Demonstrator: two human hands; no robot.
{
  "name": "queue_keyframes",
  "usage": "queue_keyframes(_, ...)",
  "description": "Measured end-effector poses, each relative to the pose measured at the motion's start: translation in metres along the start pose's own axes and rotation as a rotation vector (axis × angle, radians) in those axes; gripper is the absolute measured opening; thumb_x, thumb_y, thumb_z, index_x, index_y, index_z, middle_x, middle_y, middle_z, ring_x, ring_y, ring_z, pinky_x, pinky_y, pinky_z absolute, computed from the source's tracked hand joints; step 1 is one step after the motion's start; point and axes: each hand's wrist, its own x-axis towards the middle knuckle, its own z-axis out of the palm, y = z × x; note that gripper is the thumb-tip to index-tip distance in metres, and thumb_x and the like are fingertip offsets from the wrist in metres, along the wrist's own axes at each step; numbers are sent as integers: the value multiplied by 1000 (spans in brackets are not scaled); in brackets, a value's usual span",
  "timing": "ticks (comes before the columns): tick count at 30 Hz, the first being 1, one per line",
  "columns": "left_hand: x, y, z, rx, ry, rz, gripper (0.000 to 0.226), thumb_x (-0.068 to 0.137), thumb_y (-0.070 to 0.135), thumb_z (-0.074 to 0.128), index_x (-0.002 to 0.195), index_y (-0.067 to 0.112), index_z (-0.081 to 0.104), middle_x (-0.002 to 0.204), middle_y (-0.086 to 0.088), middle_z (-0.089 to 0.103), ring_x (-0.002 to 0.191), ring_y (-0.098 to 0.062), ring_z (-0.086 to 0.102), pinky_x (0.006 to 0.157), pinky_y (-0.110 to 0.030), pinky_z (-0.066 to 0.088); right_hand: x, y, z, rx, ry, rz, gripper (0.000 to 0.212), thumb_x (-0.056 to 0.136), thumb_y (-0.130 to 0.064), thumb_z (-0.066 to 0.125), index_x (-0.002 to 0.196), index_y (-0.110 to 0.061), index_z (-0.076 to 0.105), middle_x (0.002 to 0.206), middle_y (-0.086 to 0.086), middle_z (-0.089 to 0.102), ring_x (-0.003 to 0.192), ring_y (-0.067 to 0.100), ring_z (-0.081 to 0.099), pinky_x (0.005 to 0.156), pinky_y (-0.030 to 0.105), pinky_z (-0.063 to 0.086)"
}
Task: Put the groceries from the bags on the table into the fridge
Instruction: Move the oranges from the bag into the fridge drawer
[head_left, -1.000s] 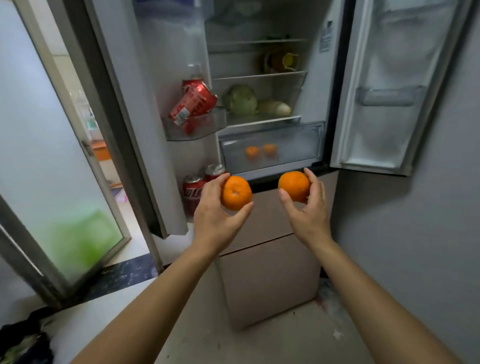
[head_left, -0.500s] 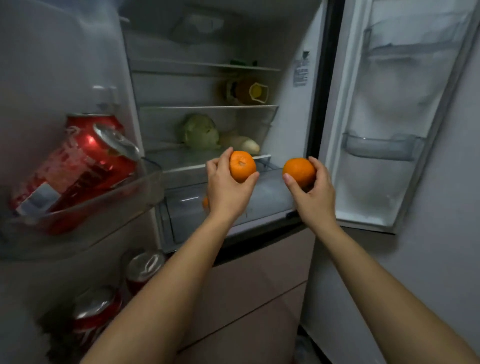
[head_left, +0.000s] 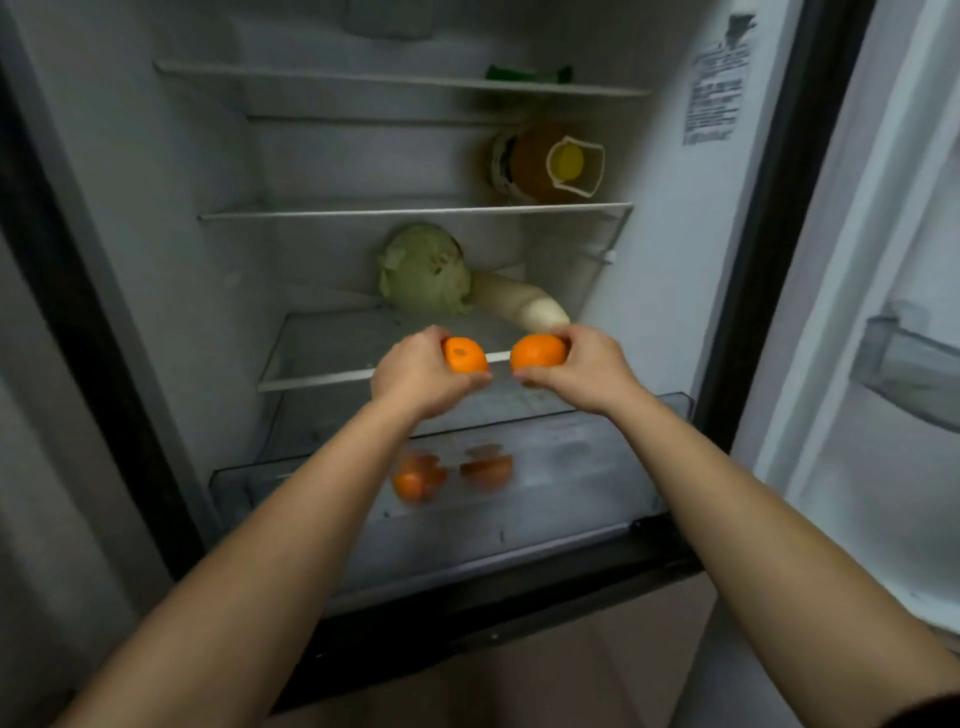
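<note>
My left hand (head_left: 415, 376) grips one orange (head_left: 465, 355) and my right hand (head_left: 587, 371) grips a second orange (head_left: 537, 352). Both are held side by side, palms down, inside the open fridge, just above the front edge of the lowest glass shelf (head_left: 317, 382) and over the clear crisper drawer (head_left: 571, 467). Two more oranges (head_left: 415, 475) lie in that drawer, seen blurred through its front.
A cabbage (head_left: 423, 270) and a white radish (head_left: 519, 304) lie at the back of the lowest shelf. An orange juice bottle (head_left: 545, 163) lies on the shelf above, a green packet (head_left: 527, 73) on the top one. The right door (head_left: 909, 364) stands open with a bin.
I have moved closer to the fridge. Both hands carried their oranges forward into the compartment and turned palms down over the crisper drawer; the left door with the cans is out of view.
</note>
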Motion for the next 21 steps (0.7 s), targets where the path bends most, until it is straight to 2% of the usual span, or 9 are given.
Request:
queue_keyframes(4,37,-7,19,214,-277,-76,61,70,56,78,116,19,65,115,-6,66,106,-27,62,87,-37,54,50,7,9,-289,-438,-26,53,66,-51,86,99,-12,72,96,9,72,90,25,68,73,32,53)
queue_keyframes(8,56,-16,39,401,-470,-72,50,80,42,72,121,14,63,123,-8,64,108,-26,62,91,-36,54,72,9,29,-454,-695,-75,47,72,-44,84,97,-8,68,81,5,69,71,19,68,62,26,54)
queue_keyframes(10,62,-24,50,437,-593,-81,59,85,40,69,136,16,53,132,-9,57,113,-27,60,95,-39,53,77,11,42,-514,-756,-118,42,76,-40,81,100,-8,67,86,8,70,72,21,67,67,30,56)
queue_keyframes(12,64,-30,59,373,-718,-132,64,88,33,66,146,21,41,133,-9,53,102,-25,63,81,-37,58,78,12,50,-520,-829,-148,41,82,-36,78,109,-6,67,104,12,71,84,25,69,78,32,58)
queue_keyframes(14,62,-30,62,304,-782,-156,63,89,25,66,146,25,39,126,-7,54,90,-20,62,66,-29,55,78,12,53,-500,-883,-161,50,89,-30,73,129,-3,61,126,12,66,106,28,68,95,40,56)
queue_keyframes(16,61,-29,60,273,-760,-142,58,92,22,63,146,26,42,131,-5,51,96,-22,59,69,-29,54,78,13,52,-485,-877,-179,46,93,-21,65,135,-4,59,132,14,63,113,31,66,99,43,54)
queue_keyframes(18,58,-30,53,262,-689,-120,51,94,23,60,144,23,47,135,-4,53,106,-24,58,81,-34,54,79,15,49,-389,-828,-176,39,95,-16,61,132,-5,62,125,15,66,107,31,68,95,43,56)
queue_keyframes(20,51,-30,40,262,-534,-95,44,95,25,58,138,22,53,130,-3,61,113,-23,59,94,-34,50,81,18,46,-243,-719,-202,36,95,-22,63,129,-9,65,123,12,66,107,28,66,93,39,56)
queue_keyframes(21,45,-30,32,246,-423,-86,41,95,24,57,135,22,56,126,-2,63,115,-22,59,96,-33,49,81,19,45,-202,-644,-241,37,95,-27,64,129,-13,65,125,8,66,110,26,64,95,37,54)
